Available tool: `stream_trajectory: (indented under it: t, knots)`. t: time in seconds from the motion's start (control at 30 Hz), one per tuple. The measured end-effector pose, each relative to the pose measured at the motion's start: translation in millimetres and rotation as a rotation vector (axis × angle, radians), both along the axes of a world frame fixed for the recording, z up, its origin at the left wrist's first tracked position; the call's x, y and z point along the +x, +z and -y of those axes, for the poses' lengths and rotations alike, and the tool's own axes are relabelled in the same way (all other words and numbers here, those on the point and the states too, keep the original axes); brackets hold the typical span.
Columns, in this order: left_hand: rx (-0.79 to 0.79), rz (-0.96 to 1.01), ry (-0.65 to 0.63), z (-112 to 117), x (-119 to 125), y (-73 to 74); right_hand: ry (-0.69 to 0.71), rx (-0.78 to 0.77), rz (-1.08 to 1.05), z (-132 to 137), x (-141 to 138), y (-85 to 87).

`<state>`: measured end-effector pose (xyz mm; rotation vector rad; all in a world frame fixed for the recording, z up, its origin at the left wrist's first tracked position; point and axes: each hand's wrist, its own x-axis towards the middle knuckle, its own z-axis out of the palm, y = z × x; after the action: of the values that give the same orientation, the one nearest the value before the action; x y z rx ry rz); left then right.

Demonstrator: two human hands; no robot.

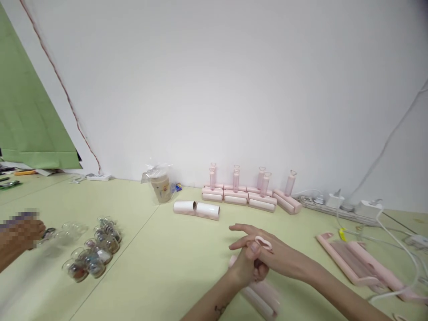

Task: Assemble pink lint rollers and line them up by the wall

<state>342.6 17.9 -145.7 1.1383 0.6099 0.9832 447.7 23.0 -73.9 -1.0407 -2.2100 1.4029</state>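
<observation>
My left hand comes in from the bottom middle, closed, with its thumb up against a pink heart-shaped ring. The ring looks like the handle end of a pink lint roller, whose blurred body shows beneath my hands; the handle between is hidden in the fist. My right hand crosses over from the right, touching the left. At least two of its fingers are stretched out to the left, while the others are hidden. Two white paper rolls lie end to end beyond my hands.
Several pink lint rollers stand along the wall, handles up. Pink frame-like parts lie at right among white cables and a power strip. A bagged drink cup, clear round containers and another person's hand are left.
</observation>
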Motion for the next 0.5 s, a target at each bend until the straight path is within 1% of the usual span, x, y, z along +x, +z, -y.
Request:
stream_trajectory:
  t: [0.1, 0.17, 0.2, 0.27, 0.33, 0.43, 0.5]
  knots:
    - [0.037, 0.014, 0.009, 0, -1, -0.8, 0.005, -0.022, -0.122, -1, -1, -19.4]
    - [0.043, 0.012, -0.026, -1, -2, -2.5, -0.027, 0.045, -0.158, -4, -1, -26.8]
    - [0.04, 0.011, -0.049, -2, -3, -3.9, -0.047, 0.095, -0.17, -5, -1, -27.7]
    - [0.023, 0.009, -0.092, -6, -4, -7.7, -0.068, 0.18, -0.202, -8, -1, -24.3]
    - [-0.001, 0.004, -0.112, -8, -3, -11.4, -0.072, 0.248, -0.239, -10, -2, -16.7]
    - [-0.035, -0.035, -0.068, -8, 1, -11.9, -0.044, 0.35, -0.281, -10, -5, -7.3]
    - [-0.05, -0.082, -0.006, -6, 2, -7.3, -0.027, 0.417, -0.267, -10, -6, -9.4]
